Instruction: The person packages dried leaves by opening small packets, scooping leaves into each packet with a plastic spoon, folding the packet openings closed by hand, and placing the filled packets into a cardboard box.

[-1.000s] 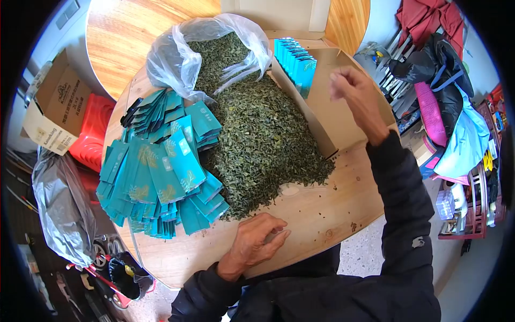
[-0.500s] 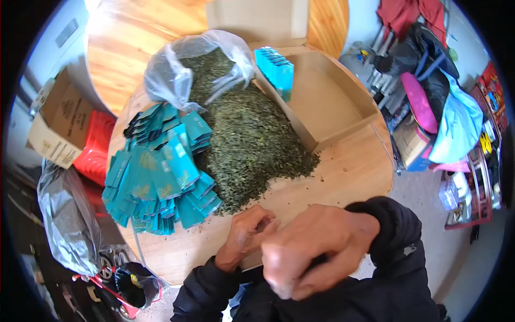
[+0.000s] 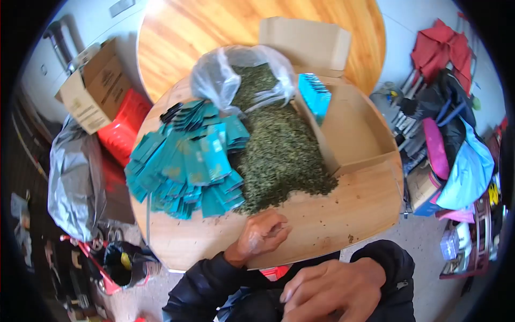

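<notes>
My left hand [image 3: 263,234] is closed, its fingers curled above the table's front edge, just short of a heap of dried green leaves [image 3: 284,153]. Lower down, past the table edge and over my lap, my right hand [image 3: 335,290] has its fingers bent inward; its underside is hidden. Whatever either hand holds, if anything, cannot be made out. Many flat teal packets [image 3: 185,161] lie fanned in a pile left of the leaves. Behind, a clear plastic bag [image 3: 214,80] lies open with more leaves inside.
An open cardboard box [image 3: 359,129] on the right of the table [image 3: 322,220] holds a row of upright teal packets [image 3: 315,95]. On the left are a carton [image 3: 94,94], a red stool [image 3: 126,126] and a bin [image 3: 120,265]. Bags and folded gear crowd the right.
My right hand has moved down and away from my left, off the table edge toward my lap. My left hand stays near the edge. The view has shifted, so the table sits lower and further right.
</notes>
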{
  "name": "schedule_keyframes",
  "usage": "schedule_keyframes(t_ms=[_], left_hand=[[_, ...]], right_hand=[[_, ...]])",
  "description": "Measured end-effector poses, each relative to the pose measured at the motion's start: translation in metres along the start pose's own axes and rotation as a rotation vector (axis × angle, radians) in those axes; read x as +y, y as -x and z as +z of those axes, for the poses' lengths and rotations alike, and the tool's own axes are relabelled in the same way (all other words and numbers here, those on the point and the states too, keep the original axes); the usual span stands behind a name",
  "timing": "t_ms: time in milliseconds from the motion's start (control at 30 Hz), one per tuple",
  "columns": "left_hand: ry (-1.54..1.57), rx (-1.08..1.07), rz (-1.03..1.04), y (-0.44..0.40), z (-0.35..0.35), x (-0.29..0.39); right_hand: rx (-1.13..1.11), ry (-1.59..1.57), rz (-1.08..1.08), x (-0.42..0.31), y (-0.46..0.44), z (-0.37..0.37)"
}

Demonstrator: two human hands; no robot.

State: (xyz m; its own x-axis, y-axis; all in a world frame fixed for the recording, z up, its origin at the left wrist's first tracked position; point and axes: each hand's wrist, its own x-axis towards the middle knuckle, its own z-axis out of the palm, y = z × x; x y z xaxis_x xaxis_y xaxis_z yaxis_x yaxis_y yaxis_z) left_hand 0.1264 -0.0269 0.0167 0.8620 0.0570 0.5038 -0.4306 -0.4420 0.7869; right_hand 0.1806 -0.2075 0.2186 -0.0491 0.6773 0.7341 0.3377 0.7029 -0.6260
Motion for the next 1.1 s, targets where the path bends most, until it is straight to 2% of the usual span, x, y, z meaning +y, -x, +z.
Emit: schedule_keyframes(t_ms=[67,100,133,200,300,333,400,433,500,533,600,633,700,833,900,1033,1100], left_hand=[[0.002,-0.033,0.031,0.001,0.003,-0.008],[0.008,-0.029,-0.015,0.002,0.001,-0.006],[0.011,-0.019,-0.062,0.002,0.002,-0.006],[0.024,-0.042,-0.064,0.002,0.002,-0.008],[-0.028,-0.078,-0.054,0.002,0.001,-0.005],[-0.03,-0.079,-0.064,0.002,0.002,-0.006],[-0.028,-0.081,-0.074,0.002,0.002,-0.007],[-0.027,-0.061,-0.068,0.002,0.002,-0.006],[-0.016,-0.05,-0.058,0.0,0.003,-0.005],[-0.028,-0.072,-0.073,0.001,0.002,-0.006],[-0.025,-0.102,-0.079,0.001,0.002,-0.006],[-0.024,-0.098,-0.089,0.002,0.001,-0.005],[-0.02,-0.096,-0.09,0.001,0.003,-0.005],[-0.019,-0.061,-0.097,0.0,0.005,-0.005],[-0.029,-0.062,-0.094,0.0,0.003,-0.005],[-0.019,-0.066,-0.1,0.0,0.005,-0.005],[-0.015,-0.071,-0.113,0.001,0.003,-0.003]], right_hand=[[-0.106,-0.029,0.042,-0.013,-0.005,-0.001],[-0.002,-0.23,0.191,-0.013,0.01,0.014],[0.016,-0.215,0.199,-0.005,0.018,0.021],[-0.043,0.363,-0.335,0.016,0.021,0.033],[0.041,0.411,-0.423,0.022,0.017,0.041],[0.042,0.413,-0.419,0.012,0.014,0.033],[-0.121,0.038,-0.008,-0.016,0.008,0.013],[-0.12,0.04,-0.002,-0.005,0.01,0.021],[0.114,0.441,-0.555,0.026,0.008,0.04],[0.115,0.447,-0.553,0.015,0.009,0.033],[-0.062,-0.004,-0.004,-0.02,0.008,0.01],[-0.059,0.004,0.005,-0.009,0.01,0.018],[0.114,0.385,-0.586,0.025,0.013,0.036],[0.104,0.458,-0.59,0.01,0.012,0.027],[0.001,0.097,-0.035,-0.023,0.005,0.007],[-0.015,0.109,0.065,-0.014,0.014,0.02],[0.171,0.446,-0.573,0.023,0.02,0.039]])
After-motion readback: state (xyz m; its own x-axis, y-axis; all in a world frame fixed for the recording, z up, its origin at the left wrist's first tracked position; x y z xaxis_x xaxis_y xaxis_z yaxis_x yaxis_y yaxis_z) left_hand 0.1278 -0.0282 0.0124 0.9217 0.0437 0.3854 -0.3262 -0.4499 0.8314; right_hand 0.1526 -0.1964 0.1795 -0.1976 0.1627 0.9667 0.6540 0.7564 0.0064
